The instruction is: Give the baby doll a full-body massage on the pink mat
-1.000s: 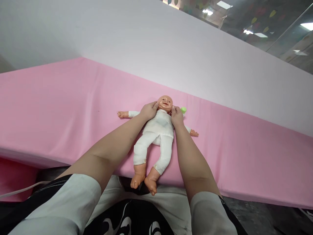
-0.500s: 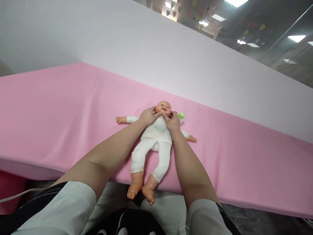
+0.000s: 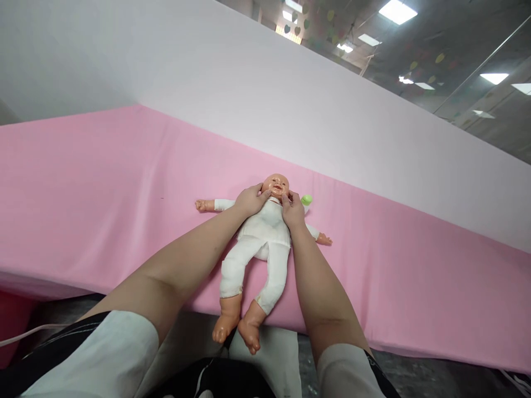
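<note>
A baby doll (image 3: pixel 265 226) with a white cloth body and a hard plastic head, hands and feet lies face up on the pink-covered table (image 3: pixel 415 265). Its arms stretch out sideways, and its feet hang past the near edge. My left hand (image 3: pixel 251 200) cups one side of the doll's head, the thumb at its chin. On the opposite side, my right hand (image 3: pixel 293 209) holds the head and jaw in the same way. Some fingertips are hidden behind the head. Just beyond my right hand is a small light green object (image 3: pixel 306 200), partly covered, its kind unclear.
A white wall (image 3: pixel 265 99) rises behind the table, with a window (image 3: pixel 394 61) above it that has heart-shaped stickers. At the lower left a pale cable (image 3: pixel 29 334) runs past a red object (image 3: pixel 14 326). Below the table edge there is something white (image 3: pixel 274 359).
My thumbs have moved apart, from nearly meeting under the doll's chin to the two sides of its jaw. The view has shifted slightly.
</note>
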Motion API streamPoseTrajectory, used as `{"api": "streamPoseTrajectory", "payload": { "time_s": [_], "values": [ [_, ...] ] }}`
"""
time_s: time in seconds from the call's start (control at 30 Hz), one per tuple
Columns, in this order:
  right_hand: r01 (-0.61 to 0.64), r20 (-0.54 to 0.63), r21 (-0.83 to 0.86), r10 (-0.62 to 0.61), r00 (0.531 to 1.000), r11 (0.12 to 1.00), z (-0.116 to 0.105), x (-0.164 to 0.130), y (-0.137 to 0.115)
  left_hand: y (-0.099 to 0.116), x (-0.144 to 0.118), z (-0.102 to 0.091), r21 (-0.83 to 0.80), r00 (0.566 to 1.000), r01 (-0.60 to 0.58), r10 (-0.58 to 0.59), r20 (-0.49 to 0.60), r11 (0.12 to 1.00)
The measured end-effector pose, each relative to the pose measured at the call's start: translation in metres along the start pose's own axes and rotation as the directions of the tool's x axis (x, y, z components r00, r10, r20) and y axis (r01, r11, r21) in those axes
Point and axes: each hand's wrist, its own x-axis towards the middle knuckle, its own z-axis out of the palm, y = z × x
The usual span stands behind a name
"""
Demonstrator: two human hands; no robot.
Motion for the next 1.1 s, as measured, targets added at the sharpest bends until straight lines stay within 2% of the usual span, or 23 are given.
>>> {"api": "streamPoseTrajectory", "payload": {
  "time_s": [0.33,0.47,0.9,1.1],
  "values": [
    [-0.038,-0.030,0.058,0.039,0.999,0.998,0.001,-0.004,-0.009,-0.002,0.000,0.001,0.001,1.000,-0.011,0.011,0.013,1.000],
    [-0.059,-0.028,0.029,0.059,0.998,0.998,0.001,-0.005,-0.013,0.001,-0.001,-0.002,-0.042,1.000,-0.007,0.008,0.025,0.999],
    [-0.010,0.032,0.096,0.007,0.999,0.995,0.001,0.003,0.007,0.004,-0.003,-0.002,-0.034,1.000,0.003,-0.003,-0.010,0.999],
    [0.007,0.001,0.059,-0.007,1.000,0.998,0.000,0.003,0.009,-0.002,0.000,0.002,-0.069,1.000,0.004,-0.005,-0.011,0.998]
  ]
}}
